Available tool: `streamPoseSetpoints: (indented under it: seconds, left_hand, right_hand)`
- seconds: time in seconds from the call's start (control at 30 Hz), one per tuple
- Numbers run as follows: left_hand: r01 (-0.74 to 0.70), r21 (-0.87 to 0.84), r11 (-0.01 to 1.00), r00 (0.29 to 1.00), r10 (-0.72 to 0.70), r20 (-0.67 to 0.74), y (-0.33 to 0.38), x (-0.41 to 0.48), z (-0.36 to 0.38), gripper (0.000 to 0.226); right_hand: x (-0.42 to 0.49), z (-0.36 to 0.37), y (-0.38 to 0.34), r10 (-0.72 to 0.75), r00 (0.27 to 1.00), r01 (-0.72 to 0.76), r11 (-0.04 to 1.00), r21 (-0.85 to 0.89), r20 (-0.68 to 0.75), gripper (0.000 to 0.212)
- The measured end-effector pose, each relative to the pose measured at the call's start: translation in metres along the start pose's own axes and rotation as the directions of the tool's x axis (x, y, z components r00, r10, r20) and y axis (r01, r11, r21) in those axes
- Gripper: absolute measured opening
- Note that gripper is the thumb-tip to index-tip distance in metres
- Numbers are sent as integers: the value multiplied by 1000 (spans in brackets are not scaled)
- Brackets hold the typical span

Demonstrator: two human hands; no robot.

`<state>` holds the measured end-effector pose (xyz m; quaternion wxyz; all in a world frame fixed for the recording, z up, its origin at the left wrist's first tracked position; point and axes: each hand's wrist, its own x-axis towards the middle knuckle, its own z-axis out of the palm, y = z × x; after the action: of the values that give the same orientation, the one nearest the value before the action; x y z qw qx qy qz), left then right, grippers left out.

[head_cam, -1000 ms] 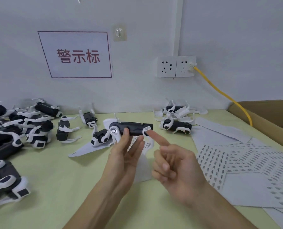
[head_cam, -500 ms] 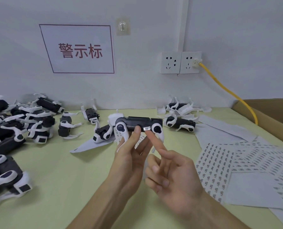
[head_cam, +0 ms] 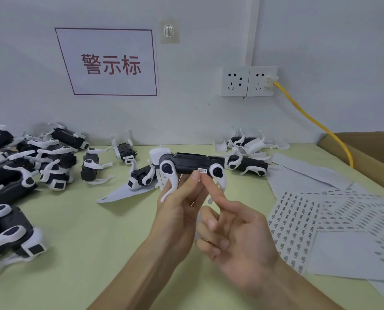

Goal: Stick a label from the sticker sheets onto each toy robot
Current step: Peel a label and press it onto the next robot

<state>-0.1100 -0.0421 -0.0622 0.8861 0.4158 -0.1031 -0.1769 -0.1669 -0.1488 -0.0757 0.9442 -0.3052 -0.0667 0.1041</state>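
Note:
My left hand (head_cam: pixel 179 211) grips a black-and-white toy robot (head_cam: pixel 192 164) from below and holds it level above the table. A small white label (head_cam: pixel 202 170) sits on the robot's black side, near its right leg joint. My right hand (head_cam: pixel 233 233) has its index finger stretched up, the tip just under the label; its other fingers are curled and hold nothing. Sticker sheets (head_cam: pixel 321 222) with rows of small labels lie on the table at the right.
Several more toy robots (head_cam: pixel 41 162) are piled at the left and lie along the wall, with two (head_cam: pixel 247 163) behind the held one. A cardboard box (head_cam: pixel 370 153) and a yellow cable (head_cam: pixel 309 121) are at the far right. Peeled backing paper (head_cam: pixel 119 193) lies mid-table.
The held robot turned from end-on to side-on, its label now facing me. My right index finger went from pressing the label at the robot's end to resting just below it.

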Motion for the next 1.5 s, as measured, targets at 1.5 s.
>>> streamPoseSetpoints:
  seconds: [1.5]
  left_hand:
    - [-246,130,960,955,264,-137,1,-3,3,32]
  right_hand:
    - [-5,5,0,0,998,2,1000,-28,59,52]
